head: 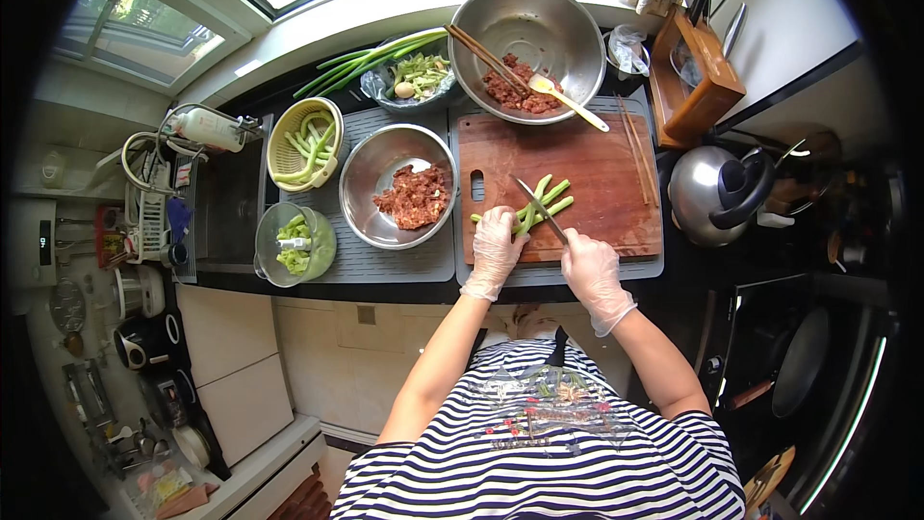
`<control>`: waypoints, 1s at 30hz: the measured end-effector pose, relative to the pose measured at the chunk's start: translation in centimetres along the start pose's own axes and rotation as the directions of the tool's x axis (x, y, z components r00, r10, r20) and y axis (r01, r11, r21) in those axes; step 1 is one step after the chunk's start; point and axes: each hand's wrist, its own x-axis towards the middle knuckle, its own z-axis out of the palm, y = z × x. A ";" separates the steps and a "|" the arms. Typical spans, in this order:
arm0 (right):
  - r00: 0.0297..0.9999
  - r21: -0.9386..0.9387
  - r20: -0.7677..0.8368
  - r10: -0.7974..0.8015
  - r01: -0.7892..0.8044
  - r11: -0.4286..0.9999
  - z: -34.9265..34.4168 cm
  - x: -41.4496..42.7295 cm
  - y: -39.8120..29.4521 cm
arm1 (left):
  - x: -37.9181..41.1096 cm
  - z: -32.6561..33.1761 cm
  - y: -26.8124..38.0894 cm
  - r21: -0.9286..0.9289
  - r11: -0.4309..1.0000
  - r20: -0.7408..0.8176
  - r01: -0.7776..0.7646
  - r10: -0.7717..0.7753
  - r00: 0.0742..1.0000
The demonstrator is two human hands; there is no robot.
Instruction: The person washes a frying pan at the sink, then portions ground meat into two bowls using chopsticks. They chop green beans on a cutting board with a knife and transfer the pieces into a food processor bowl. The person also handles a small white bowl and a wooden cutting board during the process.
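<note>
My left hand (497,240), in a clear plastic glove, holds several green bean pods (551,195) on the wooden cutting board (606,238). Gloved as well, my right hand (590,267) grips a knife (543,211) whose blade lies across the pods. Left of the board, a steel bowl (352,188) holds minced meat (413,196). A clear chopper bowl (323,260) contains cut green pieces (294,245). Long pods (314,144) rest in a yellow basket (278,115). Beyond the board, a larger steel bowl (570,22) holds more minced meat (509,83), wooden chopsticks (487,58) and a spoon (570,102).
Chopsticks (635,152) lie on the board's right side. A steel kettle (711,195) stands right of it, below a wooden knife block (696,79). Scallions (368,58) and a lined bowl of trimmings (419,79) sit by the window. The sink (224,209) is at the left.
</note>
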 end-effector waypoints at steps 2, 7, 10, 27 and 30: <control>0.997 -0.032 0.073 0.031 -0.029 0.999 0.2 0.5 0.0 | -0.2 0.5 0.0 -0.002 1.000 0.012 0.000 0.000 1.000; 0.993 -0.089 0.100 0.063 -0.054 0.995 1.0 1.9 -1.0 | -0.1 1.4 -0.1 0.020 1.000 -0.052 -0.003 0.004 0.999; 0.999 -0.099 0.030 0.018 -0.015 0.995 4.3 1.5 -0.7 | -0.3 1.6 0.3 0.053 0.998 -0.011 0.022 -0.022 1.000; 0.905 0.007 -0.095 0.415 -0.416 0.909 0.3 -2.9 5.0 | 7.3 4.4 0.1 -0.113 0.994 0.033 -0.012 0.016 0.999; 0.926 0.019 -0.082 0.368 -0.368 0.930 0.8 -2.1 5.3 | 5.5 3.0 1.6 -0.127 0.985 0.078 -0.113 0.124 0.989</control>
